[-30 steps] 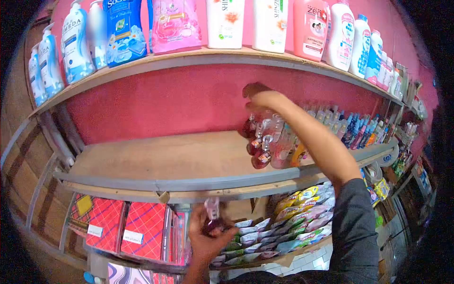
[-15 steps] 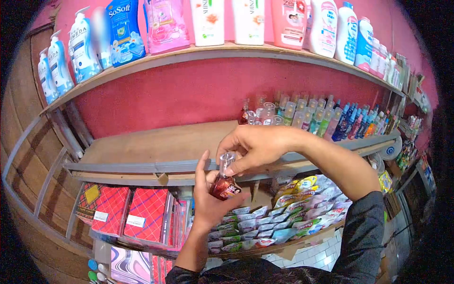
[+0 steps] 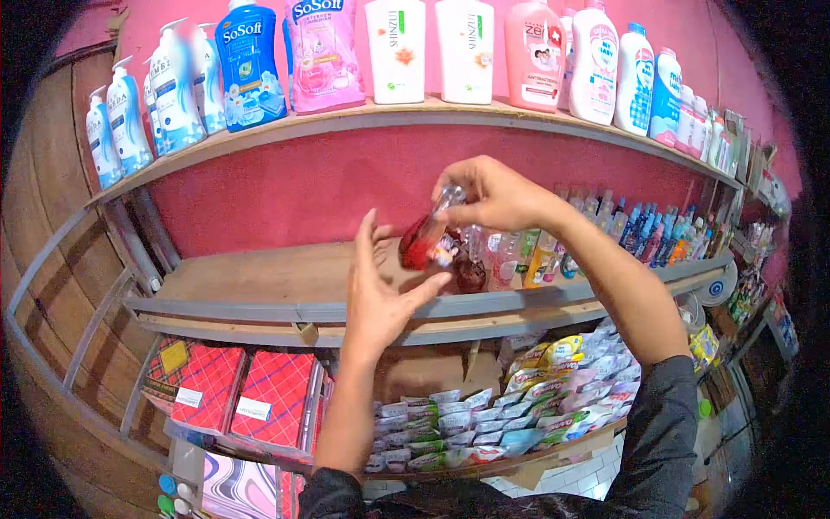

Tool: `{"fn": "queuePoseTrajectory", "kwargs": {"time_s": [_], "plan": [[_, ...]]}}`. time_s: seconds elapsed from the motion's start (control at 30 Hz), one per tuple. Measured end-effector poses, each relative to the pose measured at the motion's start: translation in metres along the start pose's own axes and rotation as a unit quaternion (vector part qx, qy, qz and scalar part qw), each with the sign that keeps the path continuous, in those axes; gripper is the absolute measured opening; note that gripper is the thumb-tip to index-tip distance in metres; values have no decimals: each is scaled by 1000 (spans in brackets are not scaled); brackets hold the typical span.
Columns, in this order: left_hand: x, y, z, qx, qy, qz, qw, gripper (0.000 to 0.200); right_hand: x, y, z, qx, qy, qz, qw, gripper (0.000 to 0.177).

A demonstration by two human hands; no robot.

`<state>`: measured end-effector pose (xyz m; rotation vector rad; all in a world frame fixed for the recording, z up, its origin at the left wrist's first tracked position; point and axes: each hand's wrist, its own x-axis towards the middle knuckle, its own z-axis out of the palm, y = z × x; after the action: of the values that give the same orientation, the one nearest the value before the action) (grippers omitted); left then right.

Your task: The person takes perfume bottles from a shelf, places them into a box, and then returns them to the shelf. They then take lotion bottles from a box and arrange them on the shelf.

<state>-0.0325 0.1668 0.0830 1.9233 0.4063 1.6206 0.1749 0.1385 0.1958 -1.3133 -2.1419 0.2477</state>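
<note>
My right hand pinches the clear cap of a small red bottle, holding it tilted over the middle shelf. A picture label shows on the bottle's lower side. To its left, my left hand is open with fingers up and thumb stretched out, close to the bottle but seemingly not gripping it. Behind the held bottle, a second dark red bottle stands on the middle shelf, partly covered. Beside it is a pinkish clear bottle, next to a yellow bottle.
An upper shelf carries lotion bottles and a blue SoSoft bottle. Several spray bottles line the middle shelf's right. Below are red plaid books and rows of sachets. The shelf's grey metal front edge runs below my hands.
My right hand has lifted the red bottle up and forward, out of my left hand, toward the shelf. My left hand has opened and risen slightly. The camera view has shifted up.
</note>
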Motion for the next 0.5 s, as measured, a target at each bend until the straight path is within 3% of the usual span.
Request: {"fn": "queuePoseTrajectory", "kwargs": {"time_s": [0.07,0.17,0.2,0.3,0.4,0.5], "plan": [[-12,-7,-13,65,25,-17,997,89,9,15,-12,-59,50,47,996,25],[-33,-22,-26,60,31,-3,998,68,21,38,-28,-211,107,64,970,30],[-39,-21,-29,65,26,-13,997,64,25,50,-31,-208,111,85,968,27],[-53,-16,-40,65,13,-29,997,52,42,90,-36,-276,94,155,944,43],[-64,-21,-47,29,16,-2,999,46,55,102,-33,-346,-16,318,883,48],[-69,-21,-55,45,6,2,999,44,64,103,-25,-365,-108,346,858,56]]}}
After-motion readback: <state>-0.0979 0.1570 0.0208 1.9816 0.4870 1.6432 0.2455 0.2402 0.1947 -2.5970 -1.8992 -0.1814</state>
